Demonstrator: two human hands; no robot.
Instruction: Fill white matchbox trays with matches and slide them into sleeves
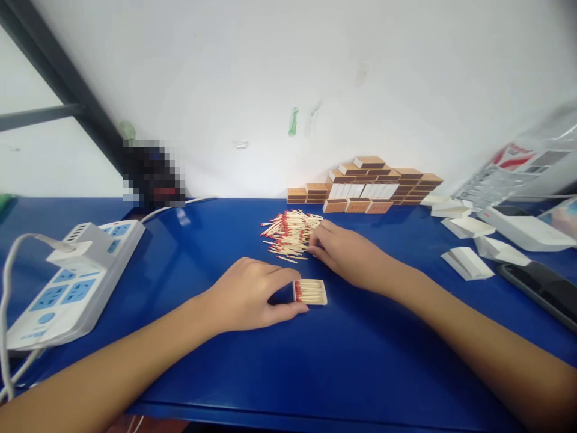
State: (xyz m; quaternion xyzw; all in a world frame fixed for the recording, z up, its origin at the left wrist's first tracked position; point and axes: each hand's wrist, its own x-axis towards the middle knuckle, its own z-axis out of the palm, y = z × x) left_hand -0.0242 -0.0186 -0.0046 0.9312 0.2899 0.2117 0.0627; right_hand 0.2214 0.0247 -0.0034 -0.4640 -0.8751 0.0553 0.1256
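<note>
A small white matchbox tray (324, 293) lies on the blue table, holding a layer of red-tipped matches (310, 291). My left hand (255, 293) grips this tray at its left end, between thumb and forefinger. Farther back is a loose pile of matches (291, 233), heads pointing mostly left. At the right side of that pile sits my right hand (345, 249), its fingers curled and pinched together. Whatever is between those fingertips is too small or hidden to make out.
Stacked matchboxes (365, 180) stand against the wall behind the pile. Folded white paper pieces (467, 263), a dark phone-like object (543, 288), a white box (525, 228) and a plastic bottle (509, 162) are at right. A power strip (76, 288) with cables lies left.
</note>
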